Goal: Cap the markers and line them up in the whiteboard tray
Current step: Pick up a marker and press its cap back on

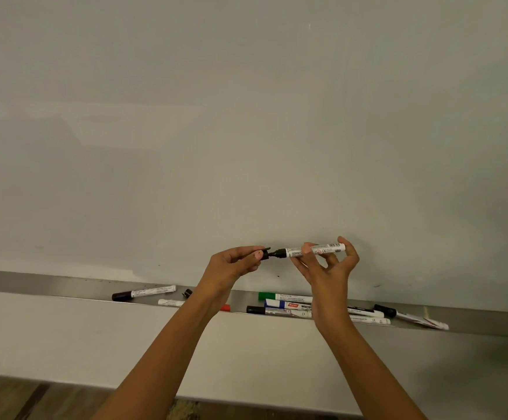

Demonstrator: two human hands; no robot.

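Observation:
My right hand (pixel 327 268) holds a white-barrelled black marker (pixel 315 250) level in front of the whiteboard, its tip pointing left. My left hand (pixel 234 263) pinches a black cap (pixel 265 254) right at that tip; the cap is just off or barely on the tip. Below, the metal tray (pixel 49 284) holds several markers: a black-capped one (pixel 143 293) at left, a green-capped one (pixel 284 297), a blue one (pixel 287 305), a black-capped one (pixel 277 311) and another black-capped one (pixel 410 316) at right. A small loose black cap (pixel 188 293) lies in the tray beside my left wrist.
The whiteboard (pixel 246 131) fills the upper view. A white marker (pixel 171 302) and a red end (pixel 225 307) lie partly hidden behind my left forearm. More markers sit behind my right wrist. Wooden floor (pixel 19 398) shows at the bottom.

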